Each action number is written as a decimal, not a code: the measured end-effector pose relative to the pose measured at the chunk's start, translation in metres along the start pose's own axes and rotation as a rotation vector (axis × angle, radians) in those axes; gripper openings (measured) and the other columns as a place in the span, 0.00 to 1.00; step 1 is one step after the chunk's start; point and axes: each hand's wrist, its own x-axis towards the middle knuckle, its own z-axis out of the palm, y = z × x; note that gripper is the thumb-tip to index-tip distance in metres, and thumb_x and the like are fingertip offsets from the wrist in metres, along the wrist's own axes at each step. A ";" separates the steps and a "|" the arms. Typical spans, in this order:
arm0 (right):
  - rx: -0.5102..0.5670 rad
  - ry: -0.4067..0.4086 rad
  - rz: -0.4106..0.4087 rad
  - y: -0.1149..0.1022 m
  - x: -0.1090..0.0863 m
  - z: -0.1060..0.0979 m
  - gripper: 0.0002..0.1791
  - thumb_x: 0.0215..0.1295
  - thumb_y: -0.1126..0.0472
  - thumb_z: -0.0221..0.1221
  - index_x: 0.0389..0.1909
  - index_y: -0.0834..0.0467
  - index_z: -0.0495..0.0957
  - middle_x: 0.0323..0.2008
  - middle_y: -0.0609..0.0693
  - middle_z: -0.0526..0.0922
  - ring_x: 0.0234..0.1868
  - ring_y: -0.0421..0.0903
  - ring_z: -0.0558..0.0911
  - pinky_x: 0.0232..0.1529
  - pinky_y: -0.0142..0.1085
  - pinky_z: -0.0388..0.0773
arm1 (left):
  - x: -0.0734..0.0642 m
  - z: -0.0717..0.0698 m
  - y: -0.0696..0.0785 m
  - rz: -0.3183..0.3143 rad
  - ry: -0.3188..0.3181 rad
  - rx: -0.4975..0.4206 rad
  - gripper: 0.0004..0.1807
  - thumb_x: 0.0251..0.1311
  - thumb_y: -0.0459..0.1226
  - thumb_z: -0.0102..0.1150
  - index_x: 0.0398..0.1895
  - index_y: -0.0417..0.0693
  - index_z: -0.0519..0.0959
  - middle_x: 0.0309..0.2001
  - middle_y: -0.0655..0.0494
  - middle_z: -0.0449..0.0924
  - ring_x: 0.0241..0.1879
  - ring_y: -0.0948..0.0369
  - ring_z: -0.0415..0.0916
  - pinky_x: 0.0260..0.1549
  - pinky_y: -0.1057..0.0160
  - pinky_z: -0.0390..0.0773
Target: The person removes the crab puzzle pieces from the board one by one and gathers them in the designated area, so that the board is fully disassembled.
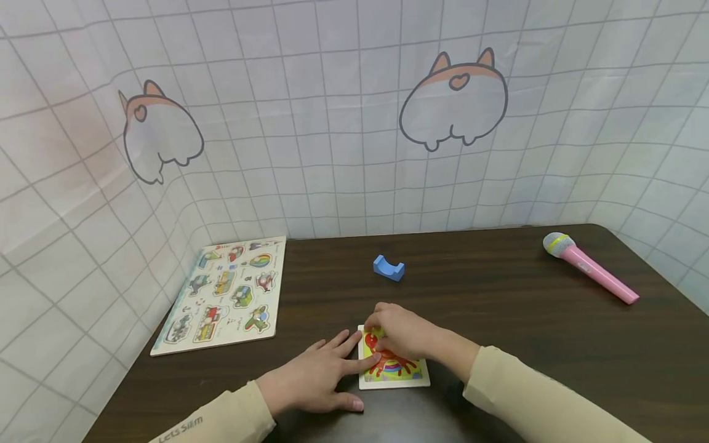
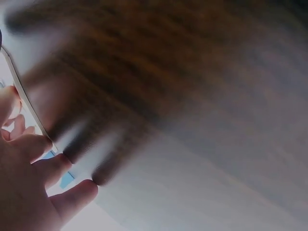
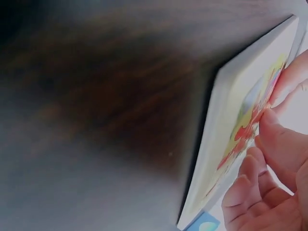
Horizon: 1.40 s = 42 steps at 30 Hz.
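A small crab jigsaw puzzle in a pale frame lies on the dark table before me. My left hand rests at its left side with fingers spread and the index finger extended onto the picture. From the right, my right hand bends over the puzzle's upper part and covers some of the picture. In the right wrist view the right thumb is at the picture surface, with the other fingers curled beside it. I cannot tell whether a piece is pinched there. The left wrist view shows the left fingers touching the tabletop.
A blue curved block lies beyond the puzzle. At the left stands a white picture board with several vehicle and toy pictures, lying flat. A pink toy microphone is at the far right. Checked cloth walls the table's back and sides.
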 end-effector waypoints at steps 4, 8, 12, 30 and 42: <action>0.094 0.002 0.014 0.003 0.002 0.001 0.16 0.62 0.67 0.69 0.52 0.62 0.84 0.45 0.53 0.80 0.42 0.46 0.78 0.56 0.46 0.82 | 0.000 -0.001 0.001 -0.005 -0.006 0.004 0.40 0.62 0.64 0.60 0.77 0.80 0.60 0.83 0.50 0.48 0.81 0.44 0.48 0.70 0.34 0.62; 0.119 -0.004 0.016 0.005 0.004 0.001 0.16 0.62 0.66 0.70 0.51 0.61 0.84 0.45 0.52 0.80 0.40 0.44 0.78 0.53 0.44 0.83 | 0.001 -0.001 0.000 -0.004 -0.008 -0.008 0.39 0.62 0.64 0.60 0.77 0.80 0.60 0.83 0.50 0.48 0.81 0.44 0.49 0.69 0.33 0.62; 0.131 -0.019 0.022 0.006 0.006 0.001 0.15 0.62 0.66 0.70 0.50 0.60 0.83 0.44 0.51 0.80 0.40 0.44 0.77 0.53 0.44 0.83 | 0.001 -0.002 -0.001 0.000 -0.012 -0.022 0.38 0.64 0.63 0.60 0.77 0.80 0.60 0.83 0.49 0.48 0.81 0.43 0.50 0.68 0.32 0.63; 0.128 -0.061 0.057 0.005 0.005 -0.001 0.16 0.64 0.65 0.69 0.50 0.58 0.78 0.48 0.51 0.76 0.44 0.45 0.76 0.57 0.45 0.80 | 0.002 0.000 0.004 -0.012 -0.004 0.024 0.39 0.62 0.63 0.61 0.77 0.80 0.61 0.83 0.52 0.50 0.81 0.44 0.51 0.69 0.35 0.65; 0.145 -0.040 0.031 0.008 0.007 -0.001 0.18 0.63 0.66 0.69 0.53 0.60 0.80 0.46 0.51 0.78 0.38 0.43 0.75 0.48 0.41 0.81 | 0.000 -0.001 0.003 -0.008 0.028 0.019 0.40 0.63 0.63 0.61 0.78 0.76 0.62 0.82 0.50 0.52 0.80 0.45 0.53 0.68 0.36 0.66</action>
